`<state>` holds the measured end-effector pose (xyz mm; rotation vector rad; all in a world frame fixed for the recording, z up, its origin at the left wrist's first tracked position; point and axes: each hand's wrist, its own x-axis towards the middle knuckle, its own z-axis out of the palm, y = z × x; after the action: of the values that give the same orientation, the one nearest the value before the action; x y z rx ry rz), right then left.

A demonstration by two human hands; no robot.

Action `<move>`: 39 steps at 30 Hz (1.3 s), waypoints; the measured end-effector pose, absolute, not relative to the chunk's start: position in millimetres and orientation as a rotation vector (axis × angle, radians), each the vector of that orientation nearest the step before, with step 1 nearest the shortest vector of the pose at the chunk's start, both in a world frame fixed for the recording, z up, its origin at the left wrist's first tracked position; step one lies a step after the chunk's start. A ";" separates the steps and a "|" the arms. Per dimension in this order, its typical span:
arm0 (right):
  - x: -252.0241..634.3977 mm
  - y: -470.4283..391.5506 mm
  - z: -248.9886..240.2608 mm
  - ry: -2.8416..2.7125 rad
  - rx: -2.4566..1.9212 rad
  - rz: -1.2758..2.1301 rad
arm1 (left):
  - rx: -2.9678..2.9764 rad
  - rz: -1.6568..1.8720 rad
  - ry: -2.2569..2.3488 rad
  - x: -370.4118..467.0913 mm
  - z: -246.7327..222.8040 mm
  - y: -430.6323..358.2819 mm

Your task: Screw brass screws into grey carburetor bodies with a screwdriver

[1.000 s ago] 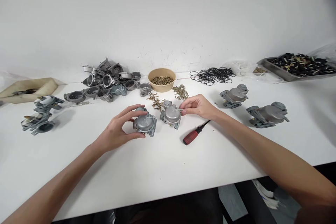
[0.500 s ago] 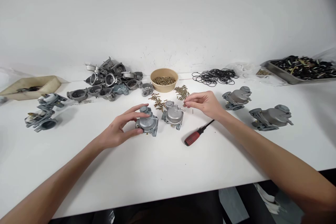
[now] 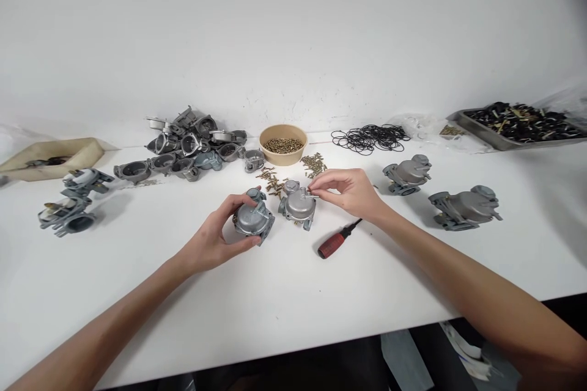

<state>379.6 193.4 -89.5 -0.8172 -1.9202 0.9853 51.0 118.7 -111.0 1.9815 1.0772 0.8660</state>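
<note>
Left hand [image 3: 208, 241]: curved round the left side of the left carb [image 3: 250, 220] and gripping it, thumb on its near edge, fingers at its far end. Whether its underside touches the table [image 3: 257, 299] I cannot tell.

Right hand [image 3: 351, 192]: fingertips drawn close together at the far right edge of the right carb [image 3: 299, 206], by its short tube. I cannot tell if they are closed on a small part. This carb sits on the table, dome up, just right of the other; a narrow strip of white parts the two.

Room: on the near side, plain tabletop runs from both carbs to the near edge, giving my wrists space. On the right, the screwdriver [image 3: 332, 244] takes some of it, red handle toward me, shaft pointing to my right wrist. On the far side it is tight: loose screws lie in a left pile [image 3: 271, 182] and a right pile [image 3: 314, 165] just past the right carb, with the tub [image 3: 283, 158] behind them near the wall [image 3: 293, 36].

Farther out: heap of castings [image 3: 183, 146] far left; black rings [image 3: 370, 138] far right; two more carbs [image 3: 465, 208] right, well apart from my fingers, though my right forearm passes on their near side.
</note>
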 end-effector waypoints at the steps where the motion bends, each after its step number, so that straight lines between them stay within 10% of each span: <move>1: 379.8 193.8 -90.5 -1.919 -0.817 0.986 | 1.976 0.855 1.079 51.0 -109.7 117.9; 15: 380.3 194.3 -90.9 -1.914 -0.790 0.963 | 2.174 0.966 1.014 53.7 -65.3 134.9; 39: 382.2 193.7 -95.0 -1.848 -0.694 1.048 | 2.515 0.165 0.973 137.5 -25.5 177.7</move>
<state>382.2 193.7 -95.0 -0.6944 -1.8478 1.0479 137.5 177.7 -25.5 2.5147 0.9729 0.1649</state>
